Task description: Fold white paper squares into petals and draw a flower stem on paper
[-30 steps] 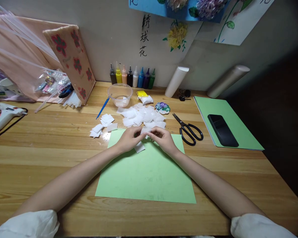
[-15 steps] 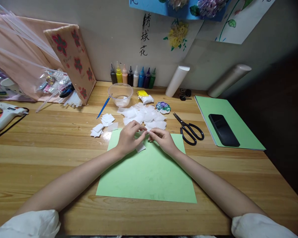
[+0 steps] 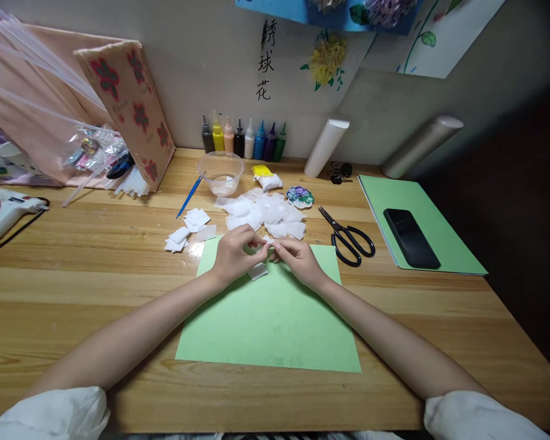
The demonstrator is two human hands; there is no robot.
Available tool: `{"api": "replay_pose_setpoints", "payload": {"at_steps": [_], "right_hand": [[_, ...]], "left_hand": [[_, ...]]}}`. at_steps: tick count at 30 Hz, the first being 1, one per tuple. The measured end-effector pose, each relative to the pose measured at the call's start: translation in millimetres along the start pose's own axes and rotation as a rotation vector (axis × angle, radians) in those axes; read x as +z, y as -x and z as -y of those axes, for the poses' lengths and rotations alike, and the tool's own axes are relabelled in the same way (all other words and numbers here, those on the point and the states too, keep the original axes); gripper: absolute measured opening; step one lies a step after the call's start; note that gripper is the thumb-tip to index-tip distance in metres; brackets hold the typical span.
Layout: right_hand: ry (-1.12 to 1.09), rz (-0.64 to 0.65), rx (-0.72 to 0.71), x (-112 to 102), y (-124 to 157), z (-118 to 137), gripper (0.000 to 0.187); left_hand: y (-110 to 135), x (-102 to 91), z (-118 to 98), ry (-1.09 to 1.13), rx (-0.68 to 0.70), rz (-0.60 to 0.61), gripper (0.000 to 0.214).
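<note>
Both hands meet at the far edge of the green sheet [image 3: 270, 324], which lies flat on the wooden bench [image 3: 96, 269]; left hand [image 3: 233, 253] and right hand [image 3: 299, 260] each pinch one end of a small white paper square [image 3: 268, 242] between thumb and fingertips, other fingers curled; the square is held just above the sheet, between the two hands. A second white piece [image 3: 257, 271] lies on the sheet under the left hand, touching or nearly so; cannot tell which. Step in hand, by judgement: gathering or creasing the square at its middle; the fold itself is too small to make out. The next move likely calls for light, even fingertip pressure, since the paper looks thin, soft and slightly translucent, like tissue, and would tear or crumple easily. Just beyond the hands sits a loose heap of white squares [image 3: 263, 211], limp and overlapping; a smaller stack [image 3: 187, 229] lies to its left, crisper at the edges. Black-handled scissors [image 3: 348, 238] lie shut to the right, near the sheet; a clear plastic bowl [image 3: 220, 172], a blue brush [image 3: 190, 197] and a row of paint bottles [image 3: 242, 140] stand further back; a dark phone [image 3: 411, 230] rests on a green folder [image 3: 444, 256], well apart.
</note>
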State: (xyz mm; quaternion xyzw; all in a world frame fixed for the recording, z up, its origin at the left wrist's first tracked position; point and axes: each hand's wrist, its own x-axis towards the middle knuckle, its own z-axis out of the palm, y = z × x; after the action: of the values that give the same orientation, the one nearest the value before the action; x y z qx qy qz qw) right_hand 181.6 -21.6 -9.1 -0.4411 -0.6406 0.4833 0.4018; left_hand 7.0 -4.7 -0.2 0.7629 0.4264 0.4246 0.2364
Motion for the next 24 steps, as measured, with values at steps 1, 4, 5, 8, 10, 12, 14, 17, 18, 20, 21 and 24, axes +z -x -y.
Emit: {"api": "replay_pose_setpoints", "payload": {"at_steps": [1,4,5,8,10,12,14,17,18,20,21,24], "right_hand": [[0.007,0.002,-0.003,0.0,0.1,-0.2,0.029],[0.036,0.003,-0.012,0.3,0.1,-0.4,0.029],[0.045,-0.001,-0.015,0.4,0.1,-0.1,0.029],[0.062,-0.015,-0.017,0.4,-0.1,1.8,0.028],[0.066,-0.017,-0.014,0.3,-0.2,2.9,0.026],[0.064,-0.017,-0.008,0.2,-0.2,3.6,0.024],[0.059,-0.019,0.003,0.3,-0.4,3.8,0.023],[0.055,-0.02,0.011,0.8,-0.5,3.8,0.023],[0.057,-0.021,0.012,0.9,-0.4,3.8,0.023],[0.065,-0.021,0.017,1.1,-0.3,3.7,0.023],[0.069,-0.023,0.02,1.1,-0.3,3.6,0.023],[0.073,-0.027,0.019,0.9,0.0,3.3,0.023]], "left_hand": [[0.0,-0.1,-0.1,-0.003,0.001,0.0,0.015],[0.0,-0.5,0.2,0.0,-0.004,0.006,0.017],[0.0,-0.5,0.3,0.004,-0.008,0.008,0.017],[-0.2,-0.4,0.1,0.012,-0.019,0.015,0.017],[-0.3,-0.3,-0.4,0.012,-0.018,0.013,0.017],[-0.5,-0.2,-0.9,0.009,-0.016,0.01,0.017],[-0.5,-0.2,-1.2,0.007,-0.017,0.009,0.017],[-0.3,-0.2,-1.0,0.006,-0.019,0.017,0.017],[-0.2,-0.2,-0.9,0.006,-0.018,0.019,0.017],[0.1,-0.2,-0.5,0.006,-0.014,0.018,0.018],[0.2,-0.1,-0.4,0.006,-0.011,0.014,0.018],[0.5,0.1,-0.2,0.008,-0.002,0.01,0.017]]}}
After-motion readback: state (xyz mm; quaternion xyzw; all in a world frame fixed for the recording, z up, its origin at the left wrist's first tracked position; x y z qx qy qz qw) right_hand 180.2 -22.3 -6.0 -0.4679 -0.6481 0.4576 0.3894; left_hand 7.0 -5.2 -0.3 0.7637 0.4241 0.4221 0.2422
